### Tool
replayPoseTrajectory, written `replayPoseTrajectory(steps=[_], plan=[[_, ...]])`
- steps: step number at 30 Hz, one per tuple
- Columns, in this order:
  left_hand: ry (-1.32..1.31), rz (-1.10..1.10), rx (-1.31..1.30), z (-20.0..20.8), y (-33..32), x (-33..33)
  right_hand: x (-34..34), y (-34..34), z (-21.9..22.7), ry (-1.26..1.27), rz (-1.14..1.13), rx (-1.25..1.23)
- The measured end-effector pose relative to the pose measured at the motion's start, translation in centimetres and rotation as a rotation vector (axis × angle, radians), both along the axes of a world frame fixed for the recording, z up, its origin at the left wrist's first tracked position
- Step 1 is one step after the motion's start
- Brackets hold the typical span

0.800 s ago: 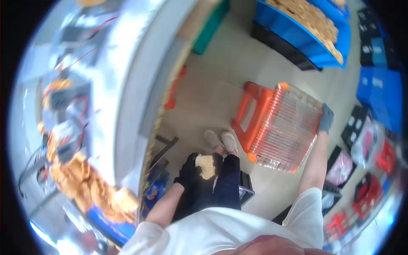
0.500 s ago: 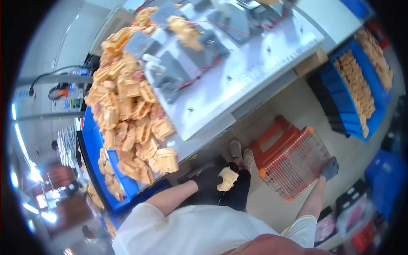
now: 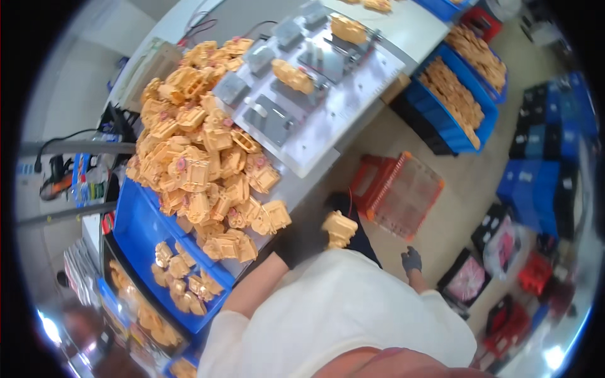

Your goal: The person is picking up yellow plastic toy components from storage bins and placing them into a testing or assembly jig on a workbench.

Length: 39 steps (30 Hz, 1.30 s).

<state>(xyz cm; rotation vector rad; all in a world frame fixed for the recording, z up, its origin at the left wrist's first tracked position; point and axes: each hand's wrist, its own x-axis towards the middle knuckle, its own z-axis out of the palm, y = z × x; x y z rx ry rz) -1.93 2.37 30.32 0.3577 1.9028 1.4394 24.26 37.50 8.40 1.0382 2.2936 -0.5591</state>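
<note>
My left hand (image 3: pixel 307 234), in a dark glove that blends into the dark trousers, is closed on an orange-yellow plastic housing (image 3: pixel 340 229) in front of my body. My right hand (image 3: pixel 411 259), in a grey glove, hangs low on the right. It holds nothing, and its fingers look partly spread. Just beyond it stands a red plastic chair (image 3: pixel 403 195) with a see-through-looking seat; hand and chair are apart. To the left, a big heap of similar plastic housings (image 3: pixel 195 157) covers the table corner, close to my left arm.
Behind the heap, a fixture plate (image 3: pixel 309 148) carries grey blocks and two housings. A blue tray (image 3: pixel 135 211) with several housings sits at the left. Blue bins (image 3: pixel 482 129) full of parts stand at the far right. Stacked blue crates (image 3: pixel 529 195) line the right side.
My right hand has let go of the chair's edge and come away from it. The view has swung, and more of the heap and blue tray shows. The left hand still holds the housing.
</note>
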Motion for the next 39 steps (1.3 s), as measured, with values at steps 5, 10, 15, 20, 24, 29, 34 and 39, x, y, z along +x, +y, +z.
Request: replayPoseTrajectory(steps=[5, 10, 15, 20, 24, 29, 34, 39], plan=[[0.079, 0.066, 0.099, 3.1, -0.6, 0.1, 4.0, 0.0, 1.7, -0.019, -0.312, -0.055], [0.378, 0.143, 0.014, 3.6, -1.8, 1.0, 4.4, 1.3, 3.3, 0.146, -0.511, -0.028], [0.464, 0.225, -0.076, 3.9, -4.2, 1.0, 4.2, 1.2, 1.8, 0.12, -0.384, 0.004], [0.521, 0.357, -0.073, 3.3, -6.3, 1.0, 0.8, 0.4, -2.6, 0.095, -0.16, -0.063], [0.567, 0.402, 0.053, 1.9, -6.3, 0.7, -3.2, 0.7, -3.7, 0.135, -0.139, -0.161], [0.652, 0.219, 0.147, 2.7, -3.4, -3.0, -8.3, 1.3, 0.8, 0.498, -0.372, -0.11], [0.583, 0.212, 0.263, 7.0, 1.6, -6.3, -18.2, -1.2, 13.7, 0.932, -0.663, -0.768], [0.832, 0.224, 0.369, 9.1, 4.9, -7.9, -28.2, -8.8, 24.6, 0.694, -0.119, -1.681]])
